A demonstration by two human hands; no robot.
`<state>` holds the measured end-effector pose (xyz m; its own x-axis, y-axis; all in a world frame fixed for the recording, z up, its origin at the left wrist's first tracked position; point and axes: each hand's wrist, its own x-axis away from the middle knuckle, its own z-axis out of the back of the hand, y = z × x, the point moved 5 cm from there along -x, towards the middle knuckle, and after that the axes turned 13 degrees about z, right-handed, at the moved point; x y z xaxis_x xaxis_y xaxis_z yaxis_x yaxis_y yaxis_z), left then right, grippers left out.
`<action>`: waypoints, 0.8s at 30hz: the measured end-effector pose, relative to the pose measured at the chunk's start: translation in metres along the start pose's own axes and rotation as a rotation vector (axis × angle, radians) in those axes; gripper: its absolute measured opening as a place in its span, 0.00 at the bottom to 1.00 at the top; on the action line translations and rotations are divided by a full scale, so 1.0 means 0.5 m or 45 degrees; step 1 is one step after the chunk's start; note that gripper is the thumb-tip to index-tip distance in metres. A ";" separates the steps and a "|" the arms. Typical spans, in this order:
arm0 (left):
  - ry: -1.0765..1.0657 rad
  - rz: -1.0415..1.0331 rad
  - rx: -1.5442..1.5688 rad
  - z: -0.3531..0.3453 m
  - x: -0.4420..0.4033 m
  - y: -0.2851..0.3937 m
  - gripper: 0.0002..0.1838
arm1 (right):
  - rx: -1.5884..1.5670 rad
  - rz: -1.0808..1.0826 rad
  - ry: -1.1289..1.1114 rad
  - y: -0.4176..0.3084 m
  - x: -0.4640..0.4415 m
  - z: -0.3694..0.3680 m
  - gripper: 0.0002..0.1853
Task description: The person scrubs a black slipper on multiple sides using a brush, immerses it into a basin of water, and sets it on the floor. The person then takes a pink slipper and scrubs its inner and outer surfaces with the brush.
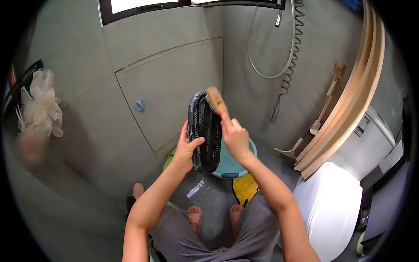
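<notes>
While L hand (186, 153) grips the lower L side of 1 blk oblong item (210, 126) (ridged, w/ white streaks), R hand (236, 139) is closed round 1 wooden brush (214, 99), bristles at the item's upper R edge. Item loc.: held up, long side approx. vert., partly overlapping view of 1 lt-blue basin (230, 164). Also: 1 yellow item (245, 187), blk edging, just beside basin; 2 pink slippers (195, 215), worn; 1 white toilet (334, 205), lid down, far R; 1 coiled hose (291, 65), wall.

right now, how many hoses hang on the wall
2: a smooth hose hanging in a loop, and a coiled hose close to its right. Others could be out of view.
</notes>
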<state>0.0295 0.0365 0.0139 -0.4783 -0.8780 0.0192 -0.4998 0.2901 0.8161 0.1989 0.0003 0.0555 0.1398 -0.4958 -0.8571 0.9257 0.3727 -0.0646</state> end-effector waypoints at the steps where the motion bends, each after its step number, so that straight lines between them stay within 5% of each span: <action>1: -0.018 -0.006 0.007 -0.002 -0.004 -0.001 0.48 | -0.070 0.073 -0.047 -0.023 0.019 -0.002 0.34; 4: 0.026 0.032 -0.022 0.001 -0.009 0.009 0.48 | -0.188 0.297 -0.129 -0.079 0.037 0.009 0.36; 10: 0.007 0.008 -0.114 -0.017 0.012 0.007 0.47 | -0.027 -0.128 0.008 0.064 -0.004 -0.003 0.31; 16: 0.088 0.022 0.030 0.008 0.006 0.019 0.44 | -0.246 0.314 -0.082 -0.055 0.044 -0.007 0.33; 20: 0.062 -0.023 0.020 0.000 0.017 0.032 0.42 | -0.154 -0.062 -0.132 0.022 0.015 -0.008 0.31; 24: 0.140 -0.037 0.070 0.027 0.004 0.026 0.40 | -0.250 0.026 -0.229 -0.052 0.072 -0.004 0.33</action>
<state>0.0125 0.0437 0.0168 -0.3827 -0.9218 0.0615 -0.5528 0.2818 0.7842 0.1793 -0.0258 0.0254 0.2341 -0.6113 -0.7560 0.8387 0.5202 -0.1610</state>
